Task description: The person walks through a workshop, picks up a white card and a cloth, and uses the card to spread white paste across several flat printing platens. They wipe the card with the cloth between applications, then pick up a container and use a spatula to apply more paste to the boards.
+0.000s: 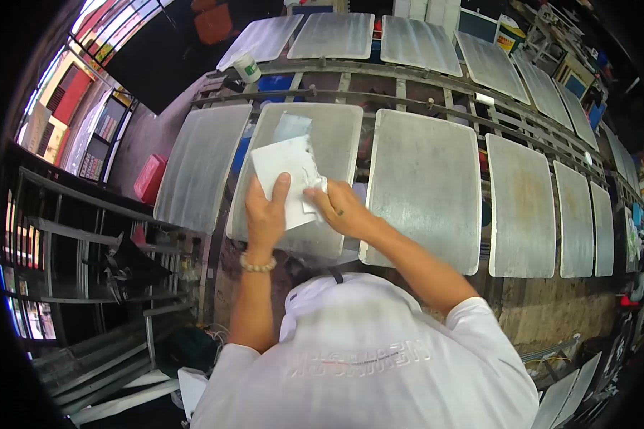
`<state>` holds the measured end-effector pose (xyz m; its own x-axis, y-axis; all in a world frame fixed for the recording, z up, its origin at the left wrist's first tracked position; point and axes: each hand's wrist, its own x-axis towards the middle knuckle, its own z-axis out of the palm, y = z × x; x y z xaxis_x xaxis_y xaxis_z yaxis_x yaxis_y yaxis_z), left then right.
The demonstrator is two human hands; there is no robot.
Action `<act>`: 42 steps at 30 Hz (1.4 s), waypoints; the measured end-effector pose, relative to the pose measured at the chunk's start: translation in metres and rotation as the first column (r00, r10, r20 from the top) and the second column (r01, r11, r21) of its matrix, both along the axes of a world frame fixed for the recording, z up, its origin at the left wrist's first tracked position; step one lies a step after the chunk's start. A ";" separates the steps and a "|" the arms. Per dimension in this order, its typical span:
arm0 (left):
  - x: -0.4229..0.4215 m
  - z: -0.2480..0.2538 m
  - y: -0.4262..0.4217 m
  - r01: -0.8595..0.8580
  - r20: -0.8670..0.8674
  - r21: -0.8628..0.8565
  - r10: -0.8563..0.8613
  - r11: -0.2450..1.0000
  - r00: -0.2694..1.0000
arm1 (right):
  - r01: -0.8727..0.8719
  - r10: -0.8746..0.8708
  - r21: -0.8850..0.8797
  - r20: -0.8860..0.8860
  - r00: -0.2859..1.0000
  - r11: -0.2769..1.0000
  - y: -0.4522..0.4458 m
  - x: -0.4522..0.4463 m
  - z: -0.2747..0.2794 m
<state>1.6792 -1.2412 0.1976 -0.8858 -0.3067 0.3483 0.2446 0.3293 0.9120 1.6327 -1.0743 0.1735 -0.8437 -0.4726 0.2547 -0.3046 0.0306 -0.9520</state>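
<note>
My left hand (267,211) grips the lower left part of a white sheet (283,168), thumb on top, a beaded bracelet at the wrist. At the sheet's ragged right edge, my right hand (338,207) is closed on crumpled white material (315,182); whether it is part of the sheet I cannot tell. Both hands are above a grey panel with a pale rim (336,136). A light blue piece (293,126) lies on that panel, just beyond the white sheet.
Similar grey panels stand in rows on metal rails, one at the left (200,164) and one at the right (426,186). A white tub (247,68) sits at the back left. A pink container (150,179) and metal racks (71,229) are at the left.
</note>
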 end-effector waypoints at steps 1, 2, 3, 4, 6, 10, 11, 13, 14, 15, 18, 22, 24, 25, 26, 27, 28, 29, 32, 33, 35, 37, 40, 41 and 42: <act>0.005 0.002 -0.009 -0.010 0.013 0.007 0.010 1.000 1.000 | -0.064 0.096 0.229 -0.131 0.987 0.971 0.012 0.001 -0.001; 0.009 0.005 -0.020 0.056 0.098 0.077 -0.063 0.995 0.993 | -0.098 0.223 0.449 -0.234 0.946 0.888 0.024 0.000 -0.003; 0.012 0.007 -0.026 0.117 0.173 0.153 -0.143 0.981 0.975 | -0.174 0.236 0.362 -0.133 0.963 0.916 0.036 -0.007 -0.003; 0.013 0.007 -0.026 0.108 0.175 0.158 -0.136 0.982 0.975 | -0.183 0.244 0.365 -0.129 0.961 0.913 0.041 -0.014 -0.003; 0.017 0.005 -0.020 0.089 0.108 0.343 -0.134 0.935 0.985 | -0.138 0.141 -0.030 0.184 0.973 0.990 0.046 -0.021 -0.007; 0.009 -0.022 0.036 -0.053 -0.083 0.079 0.060 0.995 0.995 | 0.182 -0.172 -0.265 0.060 0.983 0.947 -0.016 0.005 -0.016; 0.011 -0.022 0.034 -0.026 -0.020 0.073 0.028 0.997 0.999 | 0.186 -0.170 -0.146 0.114 0.979 0.972 -0.009 0.003 -0.013; 0.014 -0.019 0.026 0.059 0.029 0.088 -0.062 0.994 0.998 | 0.096 -0.095 -0.003 0.073 0.993 0.995 0.010 0.004 -0.003; 0.020 -0.021 0.020 0.136 0.083 0.107 -0.145 0.985 0.986 | 0.000 -0.007 0.142 0.051 0.999 0.990 0.020 0.007 -0.002; 0.025 -0.024 0.010 0.132 0.090 0.110 -0.142 0.985 0.986 | -0.035 0.058 0.214 -0.106 0.993 0.976 0.027 0.005 -0.008; 0.028 -0.030 -0.005 0.192 0.212 0.225 -0.241 0.955 0.947 | -0.100 0.098 -0.004 0.260 0.961 0.995 0.061 -0.019 -0.029; 0.026 -0.041 0.033 0.103 0.128 0.096 -0.115 0.990 0.985 | 0.102 -0.072 -0.203 0.147 0.986 0.974 0.025 0.004 -0.014; 0.030 -0.038 0.049 0.037 0.099 0.030 -0.040 0.999 0.994 | 0.296 -0.287 -0.269 0.072 0.955 0.917 0.010 0.004 -0.025; 0.031 -0.039 0.050 0.101 0.104 0.015 -0.102 0.995 0.989 | 0.276 -0.254 -0.178 0.137 0.958 0.945 0.016 0.004 -0.026; 0.033 -0.040 0.050 0.162 0.112 0.001 -0.161 0.987 0.981 | 0.246 -0.224 -0.089 0.204 0.953 0.965 0.023 0.004 -0.026; 0.032 -0.048 0.043 0.198 0.070 -0.062 -0.193 0.978 0.979 | 0.233 -0.229 -0.016 0.128 0.965 0.972 0.030 0.005 -0.031; 0.037 -0.046 0.032 0.190 0.084 -0.057 -0.185 0.980 0.979 | 0.224 -0.221 -0.010 0.141 0.965 0.974 0.041 0.009 -0.034; 0.040 -0.039 0.018 0.314 0.223 0.063 -0.321 0.947 0.921 | 0.116 -0.114 0.154 -0.022 0.993 0.981 0.056 0.010 -0.034; 0.049 -0.030 0.012 0.416 0.295 0.166 -0.448 0.894 0.844 | 0.070 -0.011 0.269 -0.214 0.977 0.961 0.082 0.003 -0.037; 0.051 -0.026 0.014 0.329 0.261 0.289 -0.405 0.899 0.876 | 0.070 -0.070 0.004 0.096 0.993 0.998 0.092 -0.009 -0.032; 0.047 -0.026 0.020 0.205 0.202 0.383 -0.298 0.901 0.933 | 0.171 -0.075 -0.189 0.427 0.901 0.967 0.093 -0.014 -0.004; 0.041 -0.045 0.039 0.193 0.180 0.150 -0.219 0.970 0.959 | 0.231 -0.188 -0.146 0.262 0.947 0.962 0.048 0.007 -0.026; 0.037 -0.041 0.064 0.137 0.119 0.028 -0.139 0.990 0.983 | 0.314 -0.312 -0.082 0.033 0.950 0.946 0.035 0.008 -0.037; 0.034 -0.045 0.060 0.188 0.114 0.033 -0.190 0.982 0.975 | 0.328 -0.330 -0.056 -0.014 0.944 0.943 0.032 0.003 -0.035; 0.035 -0.048 0.055 0.233 0.120 0.041 -0.236 0.972 0.964 | 0.324 -0.325 -0.056 -0.011 0.946 0.944 0.036 0.003 -0.033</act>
<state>1.7142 -1.1860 0.1493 -0.9695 -0.0930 0.2266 0.1973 0.2517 0.9475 1.6353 -1.0380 0.1402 -0.9437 -0.1595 0.2899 -0.3051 0.0804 -0.9489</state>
